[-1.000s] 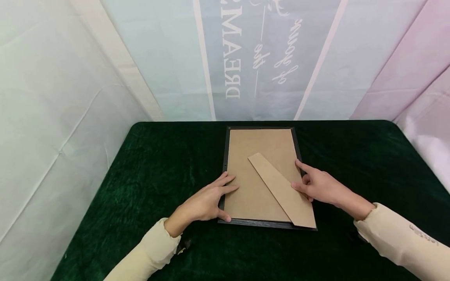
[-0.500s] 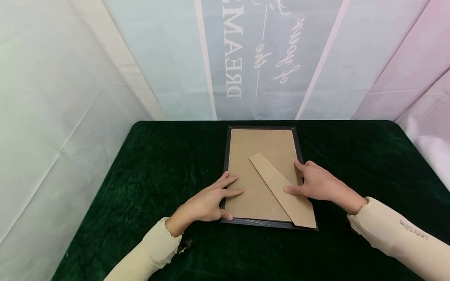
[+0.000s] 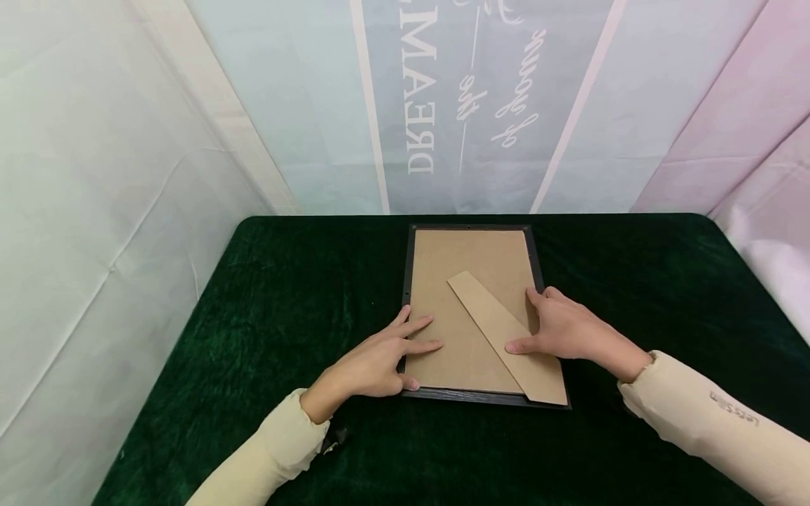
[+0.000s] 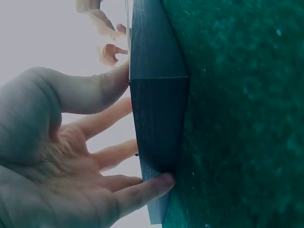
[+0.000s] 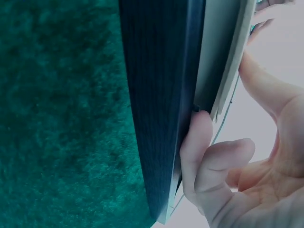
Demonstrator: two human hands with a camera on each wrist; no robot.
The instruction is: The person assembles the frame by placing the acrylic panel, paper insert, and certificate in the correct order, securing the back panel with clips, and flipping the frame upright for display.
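Left hand [image 3: 378, 364] splays on one black rectangular frame [image 3: 468, 397]; right hand [image 3: 569, 327], grip unclear, reaches farther across one tan tapered strip [image 3: 493, 318].

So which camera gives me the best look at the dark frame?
The head view: it shows the dark frame nearly whole around the tan board, though the left hand and right hand cover parts. The left wrist view shows mainly one corner up close; the right wrist view, one side.
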